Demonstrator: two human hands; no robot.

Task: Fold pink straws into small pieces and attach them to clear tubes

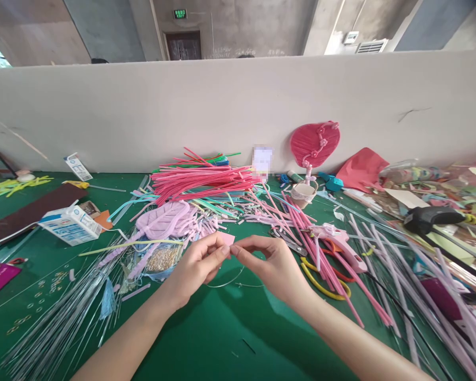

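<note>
Over the middle of the green table, my left hand (pixel 198 263) and my right hand (pixel 270 263) meet fingertip to fingertip, both closed in a pinch. A small piece of pink paper (pixel 225 238) shows at the left fingertips. The right thumb and forefinger press together at its near corner; whatever else they hold is too small to make out. Just below the hands, a thin wire (pixel 226 284) curves over the tabletop. Left of my left hand are a lilac leaf shape (pixel 164 219) and a bag of gold beads (pixel 161 260).
Bundled pink pipe cleaners (pixel 206 180) lie behind the hands. To the right are a pink glue gun (pixel 337 241), yellow-handled scissors (pixel 325 283) and a small pot (pixel 303 194) with a red leaf fan (pixel 315 143). Metal wires (pixel 59 323) spread at left; a white partition (pixel 222 111) stands behind.
</note>
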